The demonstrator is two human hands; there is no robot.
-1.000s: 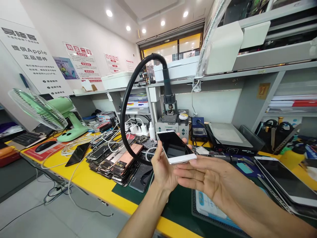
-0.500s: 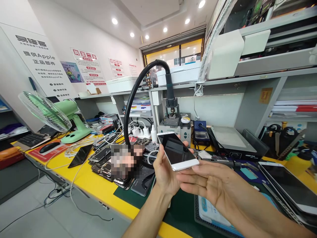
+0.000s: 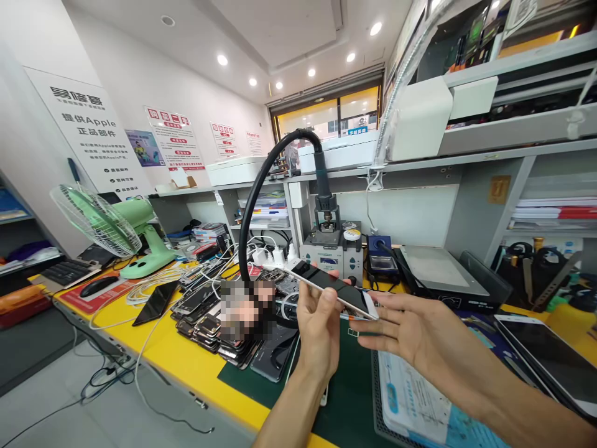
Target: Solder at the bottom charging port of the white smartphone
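Left hand (image 3: 319, 330): Clamped on a white-edged phone (image 3: 347, 294), thumb pressing the near edge, fingertips showing past the far one.
Right hand (image 3: 420, 323): Fingers outstretched and slightly spread, their tips at the phone's right-hand end; whether they grip it cannot be told.
White-edged phone: Held between the two hands, tilted, dark screen facing up. The left hand seems to carry most of the weight, so an eased thumb could let it slide out toward the right fingers.
Green mat (image 3: 347, 389): Spread below the hands; a slip would probably end here, screen or corner first.
Blue-and-white case (image 3: 410, 398): Under the right hand and forearm, a hard landing spot for a falling phone, and easily knocked by a dropping wrist.
Dark phone (image 3: 274, 353): Flat, just left of the left wrist, where a careless forearm might shove it.
Stack of phone parts (image 3: 203, 333): Farther left of the left hand, unevenly piled and partly blurred; a sideways swing could topple it.
Black hose (image 3: 246, 230): Arching up beyond the left hand to the grey station (image 3: 326, 255); a lift in that direction could snag it.
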